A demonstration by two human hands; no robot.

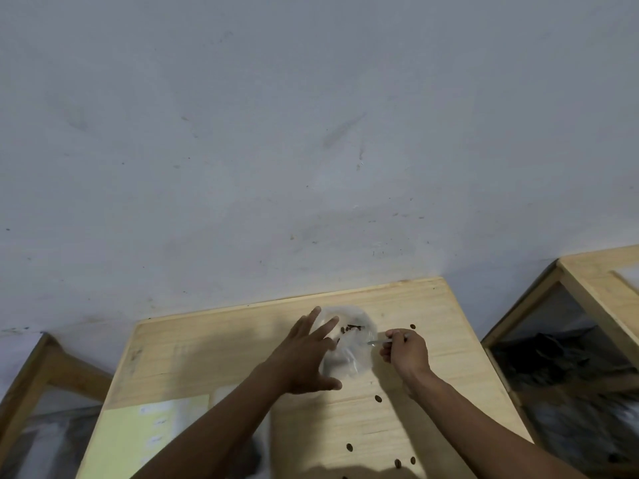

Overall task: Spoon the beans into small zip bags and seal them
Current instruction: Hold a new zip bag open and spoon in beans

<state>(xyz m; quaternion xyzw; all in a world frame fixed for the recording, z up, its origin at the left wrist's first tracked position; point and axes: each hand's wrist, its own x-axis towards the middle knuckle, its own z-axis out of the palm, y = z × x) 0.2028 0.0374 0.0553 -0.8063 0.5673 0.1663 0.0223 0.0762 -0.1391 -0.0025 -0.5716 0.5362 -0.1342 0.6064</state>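
On the wooden surface (397,402) by the wall, our left hand (304,354) spread its fingers against the clear bag (349,354); our right hand (404,350) pinched the spoon (378,342) at its mouth; we judged steady tipping kept beans (352,328) inside

A clear, crumpled zip bag (347,344) lies flat on the wooden table (432,340), near its far edge; a small cluster of dark beans (351,328) shows at the bag's far end; more beans (378,398) lie loose on the table, scattered nearer than the bag; a thin spoon (378,342) points at the bag's right edge.
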